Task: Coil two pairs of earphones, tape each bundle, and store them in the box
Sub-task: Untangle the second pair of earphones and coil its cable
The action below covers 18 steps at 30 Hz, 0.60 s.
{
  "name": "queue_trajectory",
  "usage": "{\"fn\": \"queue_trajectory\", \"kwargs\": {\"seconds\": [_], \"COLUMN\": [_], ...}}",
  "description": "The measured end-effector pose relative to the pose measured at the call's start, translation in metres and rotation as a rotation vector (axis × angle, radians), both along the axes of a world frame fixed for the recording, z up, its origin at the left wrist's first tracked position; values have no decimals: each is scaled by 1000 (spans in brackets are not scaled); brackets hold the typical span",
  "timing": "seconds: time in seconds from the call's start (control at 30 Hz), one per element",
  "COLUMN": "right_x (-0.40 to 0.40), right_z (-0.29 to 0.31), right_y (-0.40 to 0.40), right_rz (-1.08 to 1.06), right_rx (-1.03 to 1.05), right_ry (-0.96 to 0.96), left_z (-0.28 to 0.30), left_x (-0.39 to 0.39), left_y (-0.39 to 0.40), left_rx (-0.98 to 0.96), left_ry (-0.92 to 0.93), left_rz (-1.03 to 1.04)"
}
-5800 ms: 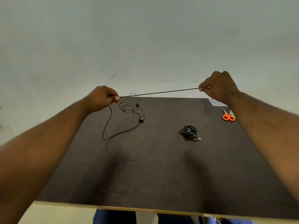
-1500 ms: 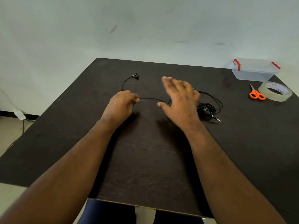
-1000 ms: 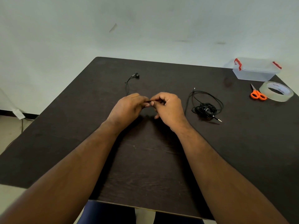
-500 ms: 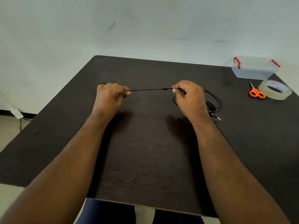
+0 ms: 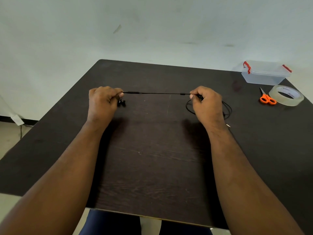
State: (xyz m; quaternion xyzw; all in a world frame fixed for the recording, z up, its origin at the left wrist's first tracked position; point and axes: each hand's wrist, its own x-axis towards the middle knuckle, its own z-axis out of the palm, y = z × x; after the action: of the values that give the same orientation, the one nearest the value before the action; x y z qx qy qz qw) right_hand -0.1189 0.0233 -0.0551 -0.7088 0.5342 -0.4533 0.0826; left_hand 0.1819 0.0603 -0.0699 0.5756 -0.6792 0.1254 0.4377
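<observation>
Both hands, left (image 5: 103, 102) and right (image 5: 207, 103), pinch earphone cable (image 5: 157, 93) taut; earbuds (image 5: 121, 102) possibly below left.

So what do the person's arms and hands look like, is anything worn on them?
Both forearms are bare as far as the frame shows: no sleeves, gloves, watch or bracelet. The left hand and right hand show no rings that I can make out.

Black earphone cable (image 5: 157, 93); dark-brown wood-grain table (image 5: 152, 167); orange scissors (image 5: 267, 99); clear box (image 5: 264, 75), red latches.
</observation>
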Motion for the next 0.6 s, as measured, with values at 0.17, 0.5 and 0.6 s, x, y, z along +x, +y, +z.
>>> {"fn": "queue_trajectory", "kwargs": {"seconds": [0.17,0.5,0.6], "right_x": [4,64,60], "right_z": [0,-11,-11], "right_y": [5,24,20], "right_rz": [39,389,428], "right_rx": [105,-12,18], "right_ry": [-23,171,117], "left_z": [0,-10,-9], "left_x": [-14,-52,-49], "left_y": [3,2,1], "left_rx": [-1,5,-34], "left_ry": [-3,-170,-182], "left_rz": [-76,-270,-286]}}
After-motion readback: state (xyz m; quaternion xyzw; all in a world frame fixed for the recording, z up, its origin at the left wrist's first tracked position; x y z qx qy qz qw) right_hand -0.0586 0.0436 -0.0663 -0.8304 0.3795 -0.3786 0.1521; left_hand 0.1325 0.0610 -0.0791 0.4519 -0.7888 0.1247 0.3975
